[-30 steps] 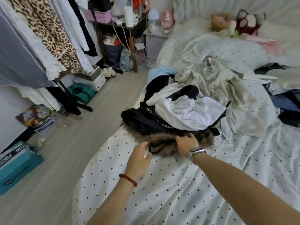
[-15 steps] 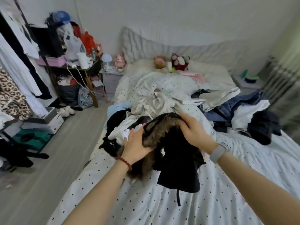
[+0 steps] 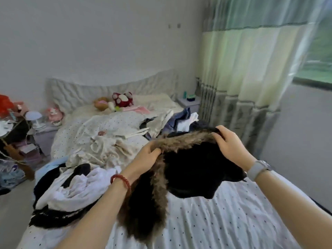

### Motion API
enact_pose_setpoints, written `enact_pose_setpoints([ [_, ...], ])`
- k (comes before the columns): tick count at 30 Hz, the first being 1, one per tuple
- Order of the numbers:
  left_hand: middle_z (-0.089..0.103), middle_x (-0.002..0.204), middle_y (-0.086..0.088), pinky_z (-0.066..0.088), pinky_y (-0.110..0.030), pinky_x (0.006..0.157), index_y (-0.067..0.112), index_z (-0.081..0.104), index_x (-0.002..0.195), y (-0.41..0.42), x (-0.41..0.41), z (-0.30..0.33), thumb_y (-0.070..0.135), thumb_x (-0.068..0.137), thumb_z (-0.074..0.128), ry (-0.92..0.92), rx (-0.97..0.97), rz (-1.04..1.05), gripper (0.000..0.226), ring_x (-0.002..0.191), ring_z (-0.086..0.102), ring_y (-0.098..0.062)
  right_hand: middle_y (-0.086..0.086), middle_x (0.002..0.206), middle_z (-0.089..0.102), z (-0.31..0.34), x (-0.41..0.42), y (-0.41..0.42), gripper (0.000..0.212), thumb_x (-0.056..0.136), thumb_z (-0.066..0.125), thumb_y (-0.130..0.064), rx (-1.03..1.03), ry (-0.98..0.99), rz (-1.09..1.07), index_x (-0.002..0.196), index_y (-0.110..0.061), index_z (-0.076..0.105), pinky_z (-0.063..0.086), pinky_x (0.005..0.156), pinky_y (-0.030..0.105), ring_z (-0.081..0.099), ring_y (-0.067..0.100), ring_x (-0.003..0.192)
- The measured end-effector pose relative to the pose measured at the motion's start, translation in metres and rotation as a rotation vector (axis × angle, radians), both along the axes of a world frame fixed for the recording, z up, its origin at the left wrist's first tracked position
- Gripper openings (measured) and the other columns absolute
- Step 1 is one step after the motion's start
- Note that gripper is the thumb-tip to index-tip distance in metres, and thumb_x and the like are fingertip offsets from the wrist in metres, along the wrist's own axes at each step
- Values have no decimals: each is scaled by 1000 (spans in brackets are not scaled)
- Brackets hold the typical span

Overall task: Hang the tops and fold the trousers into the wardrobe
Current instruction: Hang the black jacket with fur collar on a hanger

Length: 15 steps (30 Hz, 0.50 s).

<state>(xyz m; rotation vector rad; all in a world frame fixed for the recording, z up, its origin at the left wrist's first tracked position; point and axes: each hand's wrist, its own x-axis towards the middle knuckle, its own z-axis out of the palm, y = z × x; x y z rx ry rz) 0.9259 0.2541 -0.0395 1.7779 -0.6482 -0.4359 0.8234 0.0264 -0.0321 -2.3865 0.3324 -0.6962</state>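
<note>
both hands, left hand (image 3: 147, 155) and right hand (image 3: 229, 144), pinching the fur-trimmed black top (image 3: 190, 169) up above the bed (image 3: 224, 212), near its foot edge.

Head camera looks forward and down, close over the bed (image 3: 224, 221) (single view).

Both forearms are bare, no sleeves showing anywhere in the shot. The left hand (image 3: 147, 155) has a bracelet of small round red beads (image 3: 122, 181) sitting snug around the wrist, single strand. The right hand (image 3: 229, 144) has a smartwatch (image 3: 260, 167) on the wrist with a pale grey band and a rounded rectangular case in a silvery finish. Can't make out any rings, and the fingernails are too blurry to say much.
</note>
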Motion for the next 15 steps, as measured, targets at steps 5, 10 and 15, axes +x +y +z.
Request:
enact_pose_setpoints([
  [5, 58, 86, 13, 41, -7, 66, 23, 54, 100, -117, -65, 45, 6, 96, 45, -135, -164, -230, 19, 76, 53, 5, -9, 79, 54, 29, -107, -80, 20, 94, 48, -6, 58, -233, -270, 86, -24, 51, 38, 68, 11, 51, -9, 70],
  [10, 65, 93, -5, 47, -28, 78, 18, 61, 95, -220, -138, 26, 13, 89, 58, -63, -113, -454, 9, 87, 58, -16, 21, 116, 55, -16, -220, -143, 37, 94, 49, -36, 438, 183, -645, 121, -11, 53, 47, 87, 31, 54, 29, 108],
  [15, 68, 96, 1, 49, -22, 87, 20, 61, 99, -299, -242, 6, 19, 72, 75, -20, -7, -1069, 30, 85, 64, -4, 13, 95, 68, -41, -306, -135, 62, 93, 32, -58, 1412, -187, -402, 98, -9, 70, 56, 70, 35, 66, 27, 85],
])
